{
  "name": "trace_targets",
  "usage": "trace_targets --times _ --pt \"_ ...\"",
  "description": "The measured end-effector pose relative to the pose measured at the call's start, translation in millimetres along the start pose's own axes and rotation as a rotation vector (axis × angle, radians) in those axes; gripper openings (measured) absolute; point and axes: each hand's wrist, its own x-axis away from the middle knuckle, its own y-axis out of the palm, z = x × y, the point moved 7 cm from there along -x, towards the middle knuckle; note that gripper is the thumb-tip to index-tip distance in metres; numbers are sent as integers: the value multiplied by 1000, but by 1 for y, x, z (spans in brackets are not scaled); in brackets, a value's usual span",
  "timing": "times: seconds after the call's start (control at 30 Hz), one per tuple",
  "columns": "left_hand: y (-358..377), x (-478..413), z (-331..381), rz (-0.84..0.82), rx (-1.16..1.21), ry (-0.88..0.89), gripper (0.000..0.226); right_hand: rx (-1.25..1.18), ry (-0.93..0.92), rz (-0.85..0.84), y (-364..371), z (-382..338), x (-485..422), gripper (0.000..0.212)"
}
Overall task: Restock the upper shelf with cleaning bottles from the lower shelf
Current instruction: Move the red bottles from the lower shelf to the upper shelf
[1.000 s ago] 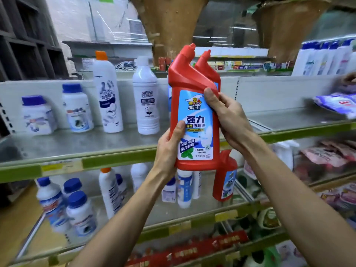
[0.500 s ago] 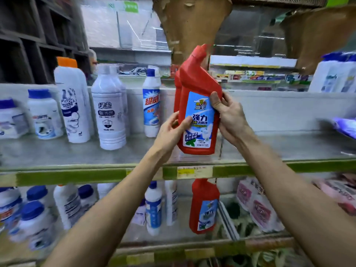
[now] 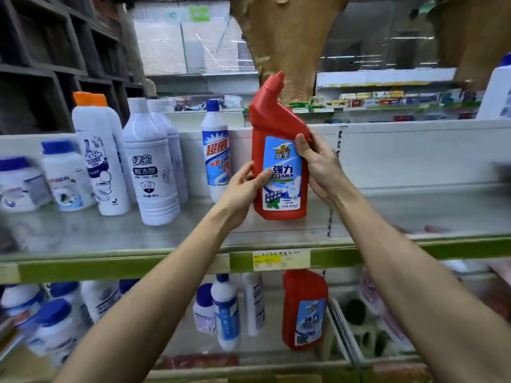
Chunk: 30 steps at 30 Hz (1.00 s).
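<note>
Head view: two red toilet-cleaner bottles show. One [image 3: 279, 161] stands upright on the upper shelf [image 3: 110, 233], gripped by both hands: the left hand [image 3: 243, 189] at its 9 o'clock side, thumb on the blue label, the right hand [image 3: 320, 164] at 3 o'clock. The other red bottle [image 3: 304, 308] waits on the lower shelf [image 3: 271, 346] at 6 o'clock. At 9 o'clock a blue-capped white bottle [image 3: 217, 150] stands just beside; farther left, two white ribbed bottles [image 3: 150, 164] crowd. Bare shelf lies open toward 3 o'clock.
</note>
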Motion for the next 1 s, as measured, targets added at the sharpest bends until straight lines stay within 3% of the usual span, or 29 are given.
trace_targets --times 0.33,0.5,0.6,0.7,0.8,1.0 --pt "-7 -12 0 21 -2 -44 43 57 -2 6 6 12 -13 60" --pt "-5 -10 -2 34 -35 -28 47 113 -1 60 3 12 -12 45" --pt "-8 -1 5 81 -121 20 51 228 -23 144 1 3 -1 46" --pt "-20 20 23 207 -240 164 45 316 -93 331 -6 -10 25 45" --pt "-28 54 34 233 -50 305 16 231 -134 373 -2 -13 56 23" --pt "-38 111 21 134 142 387 18 14 -138 248 28 -4 115 11"
